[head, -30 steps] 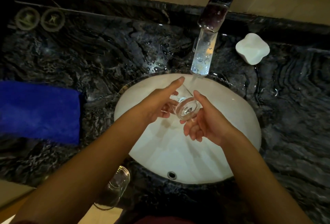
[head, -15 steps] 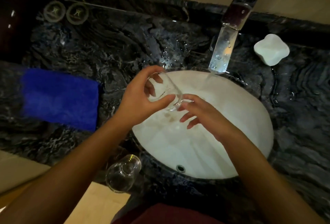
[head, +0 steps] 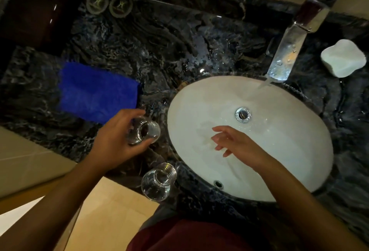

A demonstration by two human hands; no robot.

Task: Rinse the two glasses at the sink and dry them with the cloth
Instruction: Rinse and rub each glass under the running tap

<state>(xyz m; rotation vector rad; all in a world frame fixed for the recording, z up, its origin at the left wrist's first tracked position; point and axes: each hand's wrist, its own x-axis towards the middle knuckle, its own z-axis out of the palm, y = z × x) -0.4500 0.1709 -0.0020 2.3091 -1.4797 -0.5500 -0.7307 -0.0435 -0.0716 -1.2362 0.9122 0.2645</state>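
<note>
Clear ribbed glass (head: 146, 131) | left hand (head: 117, 140) grips | mouth rightward

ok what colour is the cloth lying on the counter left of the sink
Bright blue. The cloth shows clearly in the head view, lying on the dark marbled counter.

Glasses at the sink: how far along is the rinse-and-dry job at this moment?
Partly done, at a guess. The left hand holds one glass over the counter beside the sink, away from the running tap. The right hand is empty over the basin. The second glass stands at the counter edge, and the blue cloth lies folded, so drying looks unstarted.
</note>
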